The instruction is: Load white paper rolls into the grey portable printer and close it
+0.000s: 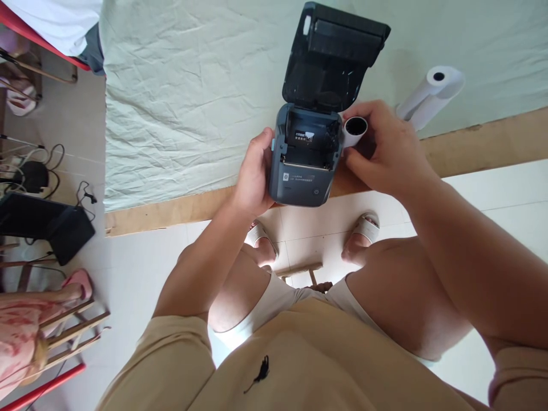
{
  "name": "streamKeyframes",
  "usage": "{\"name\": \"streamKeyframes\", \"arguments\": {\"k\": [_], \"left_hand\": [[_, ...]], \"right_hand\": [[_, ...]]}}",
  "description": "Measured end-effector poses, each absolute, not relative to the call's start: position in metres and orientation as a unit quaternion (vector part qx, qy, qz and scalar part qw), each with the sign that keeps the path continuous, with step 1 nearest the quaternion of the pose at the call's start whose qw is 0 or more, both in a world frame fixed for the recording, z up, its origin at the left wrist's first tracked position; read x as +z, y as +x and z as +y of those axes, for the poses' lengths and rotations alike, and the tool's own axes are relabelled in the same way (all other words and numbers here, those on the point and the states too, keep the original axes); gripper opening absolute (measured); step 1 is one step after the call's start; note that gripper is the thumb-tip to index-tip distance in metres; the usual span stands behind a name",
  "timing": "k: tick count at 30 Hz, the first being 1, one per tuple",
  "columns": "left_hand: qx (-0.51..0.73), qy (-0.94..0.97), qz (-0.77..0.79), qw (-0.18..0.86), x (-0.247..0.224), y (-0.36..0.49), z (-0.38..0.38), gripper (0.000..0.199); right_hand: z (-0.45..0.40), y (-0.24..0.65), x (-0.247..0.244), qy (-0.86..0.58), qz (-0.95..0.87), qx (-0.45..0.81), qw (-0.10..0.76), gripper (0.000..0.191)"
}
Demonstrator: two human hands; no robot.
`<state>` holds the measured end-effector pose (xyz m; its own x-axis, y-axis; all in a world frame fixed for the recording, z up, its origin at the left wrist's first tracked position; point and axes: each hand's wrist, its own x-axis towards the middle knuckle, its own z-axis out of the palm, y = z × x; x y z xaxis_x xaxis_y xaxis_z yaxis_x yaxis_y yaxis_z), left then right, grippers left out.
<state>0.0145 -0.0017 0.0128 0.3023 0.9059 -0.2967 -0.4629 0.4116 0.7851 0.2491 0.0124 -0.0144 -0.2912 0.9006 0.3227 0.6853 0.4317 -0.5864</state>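
A small dark portable printer (302, 188) is held up over the front edge of the table, its black lid (331, 57) flung wide and its inner bay showing. My left hand (254, 174) wraps round the printer's left side, thumb along the edge. Close against the printer's right side, my right hand (385, 145) grips a small white paper roll (354, 138) with a dark hollow core between thumb and fingers. Beyond that hand, a longer, partly unrolled white paper roll (428, 97) lies on the table.
Pale green cloth covers the table (188, 103), which has a bare wooden front edge (171, 214). On the left are cables, a black device (47, 220), a wooden chair (72, 331) and a seated person's leg and pink shoe (80, 283).
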Motion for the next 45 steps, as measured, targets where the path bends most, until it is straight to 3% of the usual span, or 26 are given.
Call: {"name": "streamKeyframes", "arguments": {"k": [5,9,13,27,32,35,38,41,45], "left_hand": [[0.454,0.294,0.383,0.749,0.016,0.016,-0.002,0.057],[0.465,0.309,0.367,0.744,0.015,0.016,-0.003,0.05],[0.47,0.311,0.352,0.747,0.015,0.017,-0.003,0.051],[0.474,0.288,0.394,0.733,0.018,0.018,-0.003,0.054],[0.467,0.291,0.381,0.743,0.022,0.02,-0.006,0.047],[0.465,0.294,0.399,0.733,0.023,0.021,-0.007,0.047],[0.446,0.319,0.451,0.705,0.024,0.018,-0.007,0.034],[0.405,0.338,0.465,0.711,0.026,0.015,-0.005,0.017],[0.406,0.326,0.463,0.718,0.028,0.012,-0.001,0.011]], "right_hand": [[0.012,0.251,-0.014,-0.495,-0.786,0.154,0.335,0.04],[0.013,0.253,-0.015,-0.489,-0.793,0.211,0.296,0.059],[0.013,0.255,-0.014,-0.483,-0.799,0.167,0.317,0.051],[0.012,0.252,-0.012,-0.514,-0.782,0.186,0.3,0.062],[0.018,0.252,-0.022,-0.501,-0.784,0.155,0.332,0.055],[0.018,0.25,-0.019,-0.531,-0.71,0.181,0.425,0.048],[0.012,0.247,-0.008,-0.502,-0.675,0.174,0.513,0.037],[-0.001,0.235,0.011,-0.452,-0.719,0.139,0.51,0.032],[-0.013,0.213,0.033,-0.414,-0.77,0.08,0.479,0.029]]}}
